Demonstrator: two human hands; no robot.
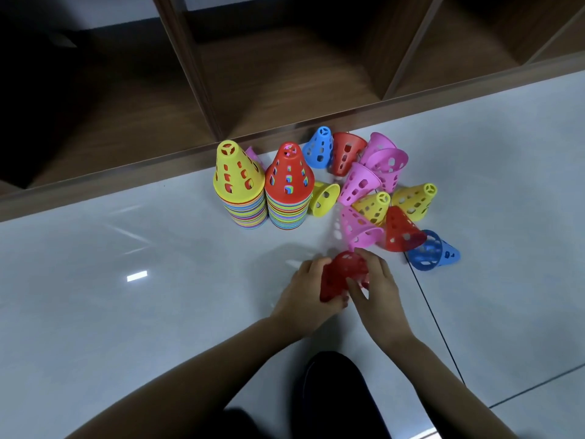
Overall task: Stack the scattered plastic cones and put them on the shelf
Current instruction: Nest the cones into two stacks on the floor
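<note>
A red cone lies between both my hands low on the floor, blurred by motion. My left hand grips its left side and my right hand grips its right side, fingers curled over it. Behind stand two tall stacks of cones, one topped yellow, one topped red. To their right, several loose cones lie scattered: pink, yellow, red, blue and another blue. The wooden shelf with open compartments runs along the back.
The shelf's base rail borders the glossy pale floor. A dark floor seam runs diagonally at right. A dark shoe and leg show at the bottom centre.
</note>
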